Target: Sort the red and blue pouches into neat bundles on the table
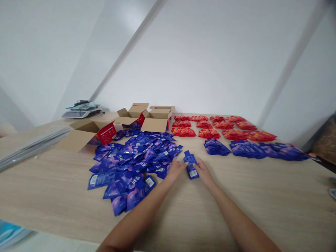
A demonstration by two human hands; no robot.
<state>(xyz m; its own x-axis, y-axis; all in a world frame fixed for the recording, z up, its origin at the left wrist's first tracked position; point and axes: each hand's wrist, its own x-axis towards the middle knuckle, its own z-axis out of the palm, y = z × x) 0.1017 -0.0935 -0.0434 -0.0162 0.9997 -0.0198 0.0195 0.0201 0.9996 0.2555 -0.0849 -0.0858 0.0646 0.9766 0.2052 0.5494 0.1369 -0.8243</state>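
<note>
Between my two hands is a blue pouch point(191, 167) with a narrow neck at its top and a white barcode label near its bottom. My left hand point(176, 169) grips its left edge, thumb on the front. On the opposite edge my right hand point(205, 172) pinches it the same way. To the left of my hands spreads a large loose heap of blue pouches point(131, 157), some turned barcode side up. Beyond my right hand lie a small stack of blue pouches point(216, 147) and a long overlapping row of blue pouches point(267, 150).
Bundles of red pouches point(208, 133) lie in rows toward the wall. Open cardboard boxes point(81, 134) stand behind the heap. A scale point(81, 111) with items on it sits at the far left, and long metal strips point(34, 148) lie along the table's left side.
</note>
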